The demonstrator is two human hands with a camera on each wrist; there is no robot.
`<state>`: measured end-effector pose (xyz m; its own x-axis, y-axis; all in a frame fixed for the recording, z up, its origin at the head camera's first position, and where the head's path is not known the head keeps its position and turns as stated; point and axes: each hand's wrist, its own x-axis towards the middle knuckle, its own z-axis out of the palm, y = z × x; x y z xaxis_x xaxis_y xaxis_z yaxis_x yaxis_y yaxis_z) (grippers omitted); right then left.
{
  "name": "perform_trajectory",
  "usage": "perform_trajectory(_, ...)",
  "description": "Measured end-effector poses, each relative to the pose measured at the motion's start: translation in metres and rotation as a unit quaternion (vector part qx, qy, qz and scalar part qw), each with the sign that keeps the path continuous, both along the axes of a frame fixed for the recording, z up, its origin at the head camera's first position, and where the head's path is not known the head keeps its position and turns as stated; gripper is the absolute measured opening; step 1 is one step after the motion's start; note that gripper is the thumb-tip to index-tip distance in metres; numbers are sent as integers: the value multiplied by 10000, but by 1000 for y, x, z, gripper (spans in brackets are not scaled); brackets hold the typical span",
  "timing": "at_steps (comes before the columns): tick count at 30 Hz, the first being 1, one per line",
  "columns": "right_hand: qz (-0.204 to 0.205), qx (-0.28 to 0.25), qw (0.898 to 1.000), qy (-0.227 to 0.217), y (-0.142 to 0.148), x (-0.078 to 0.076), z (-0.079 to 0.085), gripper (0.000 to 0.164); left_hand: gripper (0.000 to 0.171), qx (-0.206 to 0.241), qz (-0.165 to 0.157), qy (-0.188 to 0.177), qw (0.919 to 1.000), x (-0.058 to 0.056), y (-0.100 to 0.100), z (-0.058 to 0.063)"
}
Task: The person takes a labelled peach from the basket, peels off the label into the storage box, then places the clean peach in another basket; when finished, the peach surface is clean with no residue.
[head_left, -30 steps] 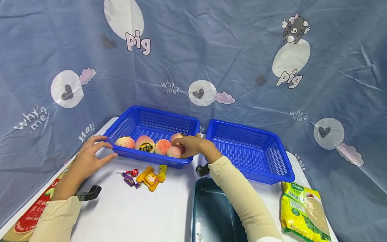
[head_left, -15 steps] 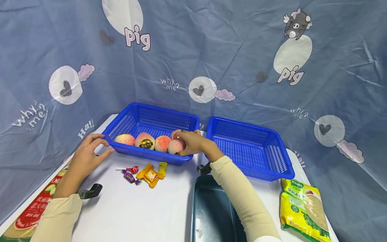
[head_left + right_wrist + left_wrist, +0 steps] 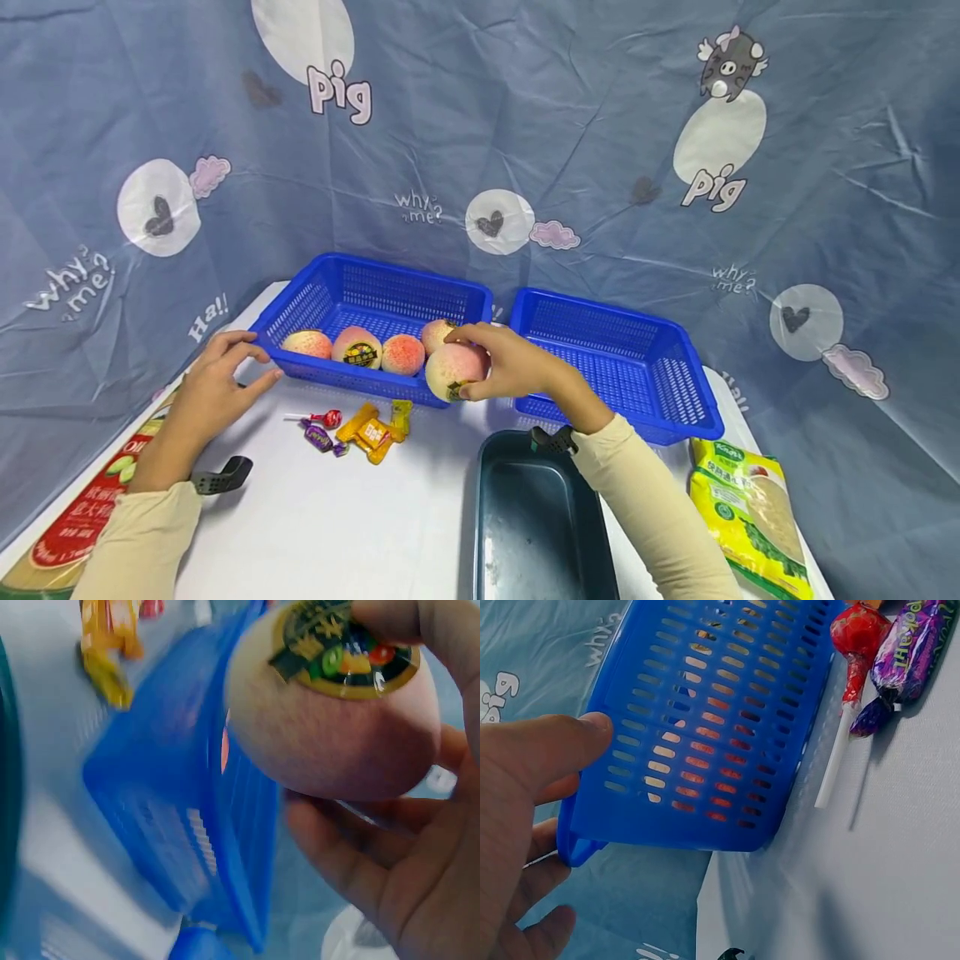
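- Hands well apart: the right hand (image 3: 513, 362) clamps a round, cream-and-pink peach with a dark, gold-edged sticker (image 3: 454, 369), thumb over the sticker and fingers round the far side.
- That peach sits between right thumb and fingers, well to the right of the left hand (image 3: 217, 385). In the head view it overlaps the front right corner of a blue, rectangular, slotted plastic basket (image 3: 405, 287); whether it touches the rim I cannot tell.
- The left hand has its thumb and fingers spread at the basket's left end, the thumb over the outer wall and other fingers by the rim; how firmly they press I cannot tell.
- Inside the basket, four more round, pink-and-cream peaches (image 3: 402, 356): three along the front side, one behind near the held peach.
- On the white desk (image 3: 322, 533), in front of the basket: a red lollipop on a white stick (image 3: 331, 419), a purple-wrapped sweet (image 3: 318, 437), orange-wrapped sweets (image 3: 375, 435) and a yellow-wrapped sweet (image 3: 401, 415).
- Below the right forearm's wrist, a dark teal rectangular tray (image 3: 536, 533).
- Farther right, a second blue slotted basket (image 3: 592, 327), with a yellow-and-green plastic food bag (image 3: 750, 517) before it.
- Far left, partly behind the left forearm, a red-labelled food packet (image 3: 86, 521).
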<state>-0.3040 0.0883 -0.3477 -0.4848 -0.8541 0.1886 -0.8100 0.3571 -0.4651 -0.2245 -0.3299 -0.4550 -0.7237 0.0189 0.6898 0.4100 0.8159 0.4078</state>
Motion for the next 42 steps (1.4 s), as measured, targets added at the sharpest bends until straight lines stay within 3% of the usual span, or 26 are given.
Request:
perform_trajectory(3,413,149,9975,-544,3,25,-5,62,27,-113,-156,189,9996,2,4,0)
perform_trajectory(6,613,670,9892,-1153,0,48,-15,65,45,-251,-408,562,9973,6,18,4)
perform_trajectory(8,630,1053,9829,-1372,-5,59,-23,65,55,-328,-793,766,9934,8,35,9)
perform_trajectory(10,585,1378,9783,-1431,-11,66,-29,62,49,-373,-1293,841,9873,9,56,13)
perform_trajectory(14,423,2075,9723,-986,-20,73,-41,56,21,-436,-2381,330,9697,13,94,14)
perform_trajectory(18,306,2489,9669,-468,-25,75,-48,54,28,-439,-2941,-419,9539,19,116,7)
perform_trajectory(22,140,2196,9754,129,-28,76,-47,46,35,-359,-3299,-1221,9354,25,127,-1)
perform_trajectory(25,-35,1887,9789,780,-28,77,-45,38,54,-297,-3363,-1915,9216,31,134,-8)
perform_trajectory(28,-172,1614,9817,997,-26,80,-46,34,73,-308,-3376,-2329,9115,35,144,-16)
perform_trajectory(31,-194,1305,9886,720,-22,82,-48,27,79,-259,-3503,-2390,9053,37,154,-24)
perform_trajectory(37,-334,819,9960,113,-16,84,-51,12,72,213,-3905,-2308,8910,38,165,-31)
perform_trajectory(42,-828,568,9945,-310,-17,85,-56,10,78,279,-3789,-2212,8982,39,168,-33)
